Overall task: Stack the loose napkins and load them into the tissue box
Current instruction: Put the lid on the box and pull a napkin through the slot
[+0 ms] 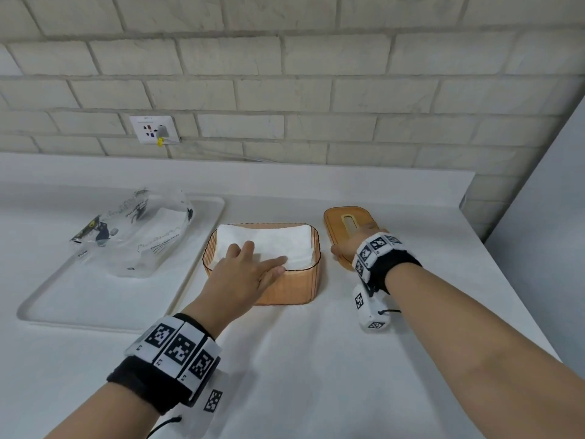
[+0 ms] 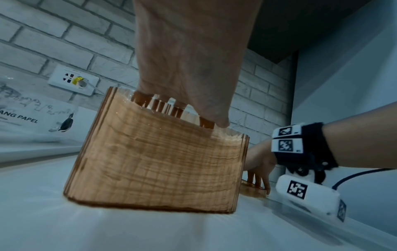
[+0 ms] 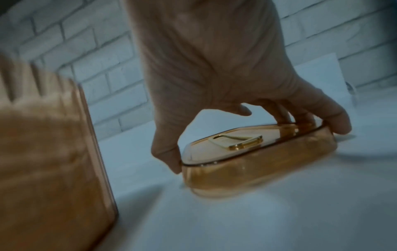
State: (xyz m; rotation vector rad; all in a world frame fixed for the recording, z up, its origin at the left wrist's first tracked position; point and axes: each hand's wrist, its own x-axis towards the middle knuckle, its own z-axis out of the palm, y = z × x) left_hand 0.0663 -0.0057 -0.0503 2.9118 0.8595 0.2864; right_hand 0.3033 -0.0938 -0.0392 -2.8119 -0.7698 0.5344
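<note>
**Napkins in the amber box, lid gripped beside it**

At the centre of the head view, a translucent amber tissue box [image 1: 286,285] with ribbed walls and rounded corners stands open on a white counter [image 1: 316,359]. A flat stack of white napkins [image 1: 275,242] fills it almost to the rim. The left hand [image 1: 243,274] lies palm down on the stack, fingers straight and spread, holding nothing; in the left wrist view the fingertips show through the box wall [image 2: 154,161].

Just right of the box lies its amber lid [image 1: 345,221], flat-topped with a slot in the middle. The right hand [image 1: 357,245] grips it across its width, thumb [image 3: 165,156] on one long edge and fingers [image 3: 337,122] curled over the other.

At the left of the frame, a crumpled clear plastic wrapper [image 1: 136,232] with printing lies on a pale tray [image 1: 95,312]. A white brick wall [image 1: 285,74] with a socket [image 1: 155,129] stands behind.
</note>
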